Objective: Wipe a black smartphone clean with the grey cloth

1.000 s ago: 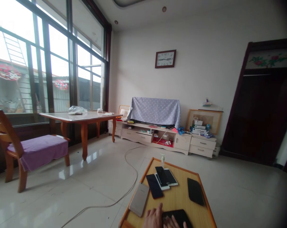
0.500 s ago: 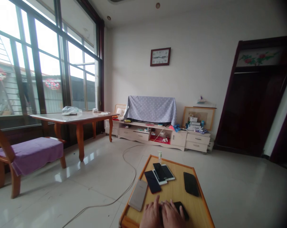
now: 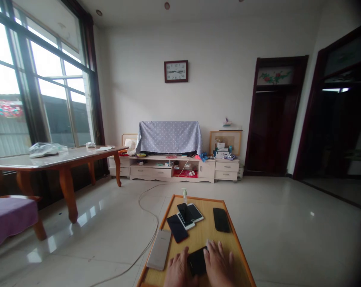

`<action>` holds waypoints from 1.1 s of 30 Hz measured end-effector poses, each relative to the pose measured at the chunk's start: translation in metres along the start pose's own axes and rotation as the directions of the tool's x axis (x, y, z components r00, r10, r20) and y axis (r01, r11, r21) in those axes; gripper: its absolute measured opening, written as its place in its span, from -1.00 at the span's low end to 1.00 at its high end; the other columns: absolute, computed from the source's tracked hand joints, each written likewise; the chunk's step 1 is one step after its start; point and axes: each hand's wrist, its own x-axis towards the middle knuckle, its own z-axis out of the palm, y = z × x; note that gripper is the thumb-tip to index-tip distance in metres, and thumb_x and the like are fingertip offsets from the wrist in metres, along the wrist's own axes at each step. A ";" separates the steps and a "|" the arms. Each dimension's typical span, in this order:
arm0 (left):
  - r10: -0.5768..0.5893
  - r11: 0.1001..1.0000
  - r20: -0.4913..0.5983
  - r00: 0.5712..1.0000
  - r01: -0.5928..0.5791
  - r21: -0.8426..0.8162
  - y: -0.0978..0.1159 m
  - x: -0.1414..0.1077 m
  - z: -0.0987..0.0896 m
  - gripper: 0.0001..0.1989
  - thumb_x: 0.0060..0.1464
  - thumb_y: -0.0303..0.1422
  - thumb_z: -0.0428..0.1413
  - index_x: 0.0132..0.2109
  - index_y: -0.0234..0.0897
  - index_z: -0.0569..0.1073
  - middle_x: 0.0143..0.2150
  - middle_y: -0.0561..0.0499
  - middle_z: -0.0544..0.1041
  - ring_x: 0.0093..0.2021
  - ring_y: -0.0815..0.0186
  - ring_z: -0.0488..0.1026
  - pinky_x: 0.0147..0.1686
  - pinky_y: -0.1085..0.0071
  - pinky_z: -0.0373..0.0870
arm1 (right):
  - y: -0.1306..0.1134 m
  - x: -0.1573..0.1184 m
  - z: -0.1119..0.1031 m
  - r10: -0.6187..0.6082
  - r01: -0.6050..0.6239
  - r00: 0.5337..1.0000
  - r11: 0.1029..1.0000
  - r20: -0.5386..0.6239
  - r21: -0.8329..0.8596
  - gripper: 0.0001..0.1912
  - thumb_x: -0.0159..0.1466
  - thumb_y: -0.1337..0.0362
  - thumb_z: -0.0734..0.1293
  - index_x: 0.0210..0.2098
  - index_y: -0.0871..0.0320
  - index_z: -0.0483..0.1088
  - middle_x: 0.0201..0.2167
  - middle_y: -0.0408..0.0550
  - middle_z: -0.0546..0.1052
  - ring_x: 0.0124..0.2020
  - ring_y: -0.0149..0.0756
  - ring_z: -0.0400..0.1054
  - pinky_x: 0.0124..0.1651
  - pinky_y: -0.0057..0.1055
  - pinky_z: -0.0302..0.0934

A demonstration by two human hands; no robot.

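Small table [image 3: 200, 235] with a black phone [image 3: 197, 262] between right hand [image 3: 218, 261] and left hand [image 3: 177, 268]

The table fills the lower centre of the frame. At its near end, bottom centre, the right hand overlaps the black phone's right edge, and the left hand is at its left edge; fingers are partly spread, and whether either hand clamps the phone I cannot tell. A grey phone [image 3: 159, 250] lies left of the hands, a dark slab [image 3: 221, 220] above right, a dark-blue phone [image 3: 177, 228] above left. Smallest, a pump bottle [image 3: 185, 196] stands at the table's far end.

a phone [image 3: 197, 262] lies between left hand [image 3: 177, 268] and right hand [image 3: 218, 261]
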 end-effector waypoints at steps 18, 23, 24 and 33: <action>0.017 0.990 -0.001 1.000 -0.017 0.141 0.006 0.003 0.005 -0.29 0.05 -0.29 0.04 0.37 -0.22 0.19 0.35 -0.08 0.36 0.31 0.22 0.27 0.27 0.35 0.11 | -0.017 -0.029 -0.015 -0.097 0.090 0.994 0.984 0.041 0.154 -0.44 0.48 -0.01 -0.10 0.29 -0.20 0.30 0.34 -0.21 0.29 0.46 0.04 -0.11 0.38 0.40 -0.40; 0.038 0.989 0.017 0.999 -0.040 0.142 0.005 0.001 0.002 -0.37 0.10 -0.38 -0.03 0.34 -0.18 0.23 0.33 -0.03 0.38 0.30 0.31 0.28 0.26 0.43 0.09 | -0.021 -0.051 -0.006 -0.197 0.183 0.979 0.958 0.043 0.219 -0.51 0.48 0.03 -0.05 0.27 -0.33 0.29 0.31 -0.29 0.33 0.45 -0.01 -0.07 0.39 0.37 -0.43; 0.036 0.991 0.005 0.999 -0.037 0.131 0.006 0.000 0.001 -0.37 0.09 -0.33 0.00 0.33 -0.17 0.24 0.31 -0.03 0.41 0.29 0.28 0.29 0.26 0.41 0.10 | -0.016 -0.052 -0.009 -0.173 0.162 0.984 0.966 0.038 0.203 -0.50 0.48 0.02 -0.06 0.26 -0.33 0.30 0.32 -0.29 0.32 0.45 0.00 -0.08 0.39 0.37 -0.42; 0.034 0.997 -0.033 0.999 -0.032 0.066 0.014 -0.007 -0.003 -0.35 0.04 -0.24 0.09 0.30 -0.13 0.27 0.32 -0.02 0.40 0.32 0.20 0.27 0.31 0.33 0.05 | 0.007 -0.042 -0.033 0.009 -0.013 0.998 0.998 0.056 0.066 -0.41 0.47 -0.05 -0.09 0.34 -0.13 0.25 0.38 -0.20 0.22 0.47 0.08 -0.18 0.38 0.39 -0.37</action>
